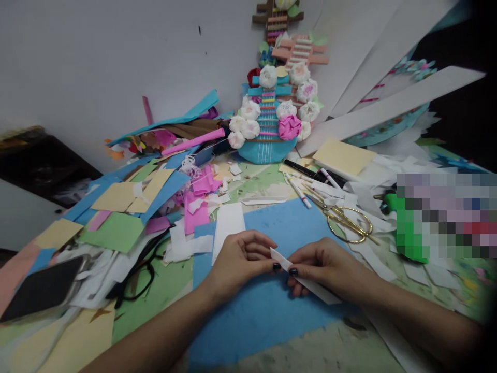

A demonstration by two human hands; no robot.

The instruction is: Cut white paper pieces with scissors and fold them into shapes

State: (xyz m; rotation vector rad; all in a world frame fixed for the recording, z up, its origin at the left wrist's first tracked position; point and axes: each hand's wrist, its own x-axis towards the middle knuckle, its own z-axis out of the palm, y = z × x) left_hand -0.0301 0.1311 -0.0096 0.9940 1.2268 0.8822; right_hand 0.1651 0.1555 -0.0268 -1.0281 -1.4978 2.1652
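Observation:
A narrow folded strip of white paper point(319, 291) slants above a blue sheet point(248, 311). My right hand point(328, 267) pinches it near the middle between thumb and fingers. At the strip's upper left end is my left hand point(243, 259), its thumb and curled fingers closed on that tip. Both thumbs lie close together. A wider white paper piece point(228, 223) rests on the blue sheet behind my left hand. To the right, gold-handled scissors point(349, 225) lie beside several pens point(301, 191).
Paper scraps, a green card point(114, 230), a dark phone point(46, 290) and black-framed glasses point(145, 282) crowd the left. A blue paper guitar point(267, 150) with paper flowers leans on the wall. A cream pad point(344, 158) and white offcuts lie at right.

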